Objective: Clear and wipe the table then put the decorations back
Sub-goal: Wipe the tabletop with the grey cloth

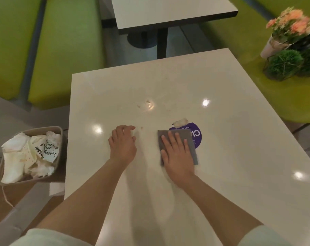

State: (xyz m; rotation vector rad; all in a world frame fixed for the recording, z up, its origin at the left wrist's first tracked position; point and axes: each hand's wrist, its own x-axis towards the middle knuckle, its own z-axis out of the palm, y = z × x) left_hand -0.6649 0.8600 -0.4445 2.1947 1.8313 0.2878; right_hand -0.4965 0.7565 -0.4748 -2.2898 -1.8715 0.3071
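Observation:
A pale glossy table (221, 139) fills the middle of the view. My right hand (176, 154) lies flat with straight fingers on a grey cloth (192, 139), pressing it onto the tabletop. The cloth partly covers a round purple sticker (196, 133), and a small crumpled scrap of paper (180, 122) lies at the sticker's far edge. My left hand (123, 142) rests on the table to the left of the cloth, fingers loosely curled and holding nothing. Smears and crumbs (148, 103) mark the table's centre. The decorations, a pot of orange flowers (290, 25) and green ball plants (285, 64), stand on the green seat at the right.
A beige bin (58, 132) full of crumpled white paper stands off the table's left edge. Green bench seats (62, 50) run along the left and right. A second table (168, 11) stands beyond the far edge.

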